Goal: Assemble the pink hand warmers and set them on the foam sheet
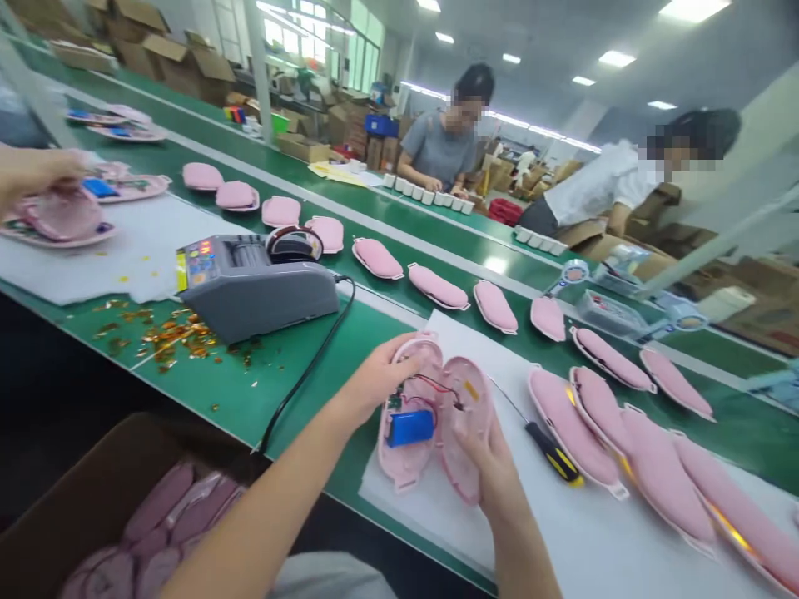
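Between my hands is a pink plastic case (409, 466), spread apart like a book. Its left half contains a blue battery pack (410, 428) and a bit of green circuit board. Red and black wires run across to the right half (465, 466), where a small amber tape strip shows. My left hand (384, 374) grips the upper left rim, thumb inside. My right hand (493, 462) holds the right half from its outer side, with the thumb on the inner face. A screwdriver (553, 453) with a black and yellow handle lies just to the right on white sheeting.
A grey tape dispenser (262, 287) stands left, its black cord (305, 374) trailing over the table edge. Amber tape scraps (178, 337) lie before it. Several closed pink cases (437, 287) line the green table. Another person's hand (43, 179) works at far left; two people are across.
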### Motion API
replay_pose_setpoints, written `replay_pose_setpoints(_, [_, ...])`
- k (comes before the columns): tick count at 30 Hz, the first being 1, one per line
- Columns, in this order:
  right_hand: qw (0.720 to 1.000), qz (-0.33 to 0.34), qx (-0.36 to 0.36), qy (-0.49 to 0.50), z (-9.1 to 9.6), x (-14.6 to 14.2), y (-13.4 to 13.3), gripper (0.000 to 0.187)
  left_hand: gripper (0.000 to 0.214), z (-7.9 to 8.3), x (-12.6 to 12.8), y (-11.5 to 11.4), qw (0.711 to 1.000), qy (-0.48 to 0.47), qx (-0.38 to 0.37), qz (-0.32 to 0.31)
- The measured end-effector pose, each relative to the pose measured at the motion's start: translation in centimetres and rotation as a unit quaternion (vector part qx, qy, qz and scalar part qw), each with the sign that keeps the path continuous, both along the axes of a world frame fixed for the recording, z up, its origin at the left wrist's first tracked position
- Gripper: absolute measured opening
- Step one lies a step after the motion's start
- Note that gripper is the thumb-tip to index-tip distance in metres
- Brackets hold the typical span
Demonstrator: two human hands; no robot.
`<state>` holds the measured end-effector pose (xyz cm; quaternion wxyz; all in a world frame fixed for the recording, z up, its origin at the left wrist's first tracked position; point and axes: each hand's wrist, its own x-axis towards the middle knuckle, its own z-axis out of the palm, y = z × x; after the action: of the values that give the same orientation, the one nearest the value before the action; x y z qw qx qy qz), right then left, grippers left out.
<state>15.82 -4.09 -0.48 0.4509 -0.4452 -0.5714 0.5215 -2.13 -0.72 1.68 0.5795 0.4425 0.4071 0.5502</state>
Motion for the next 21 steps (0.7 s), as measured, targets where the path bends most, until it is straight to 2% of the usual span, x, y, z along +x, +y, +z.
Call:
replay_pose_setpoints(5, [0.997, 0.052, 0.041, 0.031, 0.1, -1.1, -0.9, 0.065, 0.035, 1.5, 1.1, -0.7, 0.981, 0.161, -0.018, 0.102])
replay_pose_setpoints(9, [0.997, 0.012, 0.047, 0.059, 0.2, -1.5, -1.2, 0.061, 0.027, 2.3, 2.3, -1.0, 0.955, 0.269, 0.012, 0.128])
replay_pose_setpoints(11, [0.996, -0.008, 0.034, 0.078, 0.2, -1.5, -1.3, 0.060, 0.029, 2.6, 2.4, -1.1, 0.952, 0.276, 0.024, 0.129])
replay_pose_setpoints(15, [0.998, 0.014, 0.029, 0.059, 0.3, -1.5, -1.9, 0.063, 0.025, 3.0, 2.0, -1.3, 0.963, 0.247, 0.000, 0.109])
replay_pose_setpoints(18, [0.998, 0.002, 0.044, 0.044, 0.2, -1.7, -2.4, 0.068, 0.024, 3.1, 1.5, -1.3, 0.950, 0.281, -0.016, 0.134])
replay_pose_setpoints(20, [0.997, -0.009, 0.041, 0.057, 0.2, -1.8, -2.6, 0.069, 0.014, 3.1, 1.3, -1.5, 0.942, 0.310, 0.003, 0.127])
replay_pose_setpoints(21, [0.997, -0.010, 0.032, 0.071, 0.2, -1.9, -2.6, 0.070, 0.017, 3.1, 1.4, -1.7, 0.939, 0.322, 0.010, 0.119])
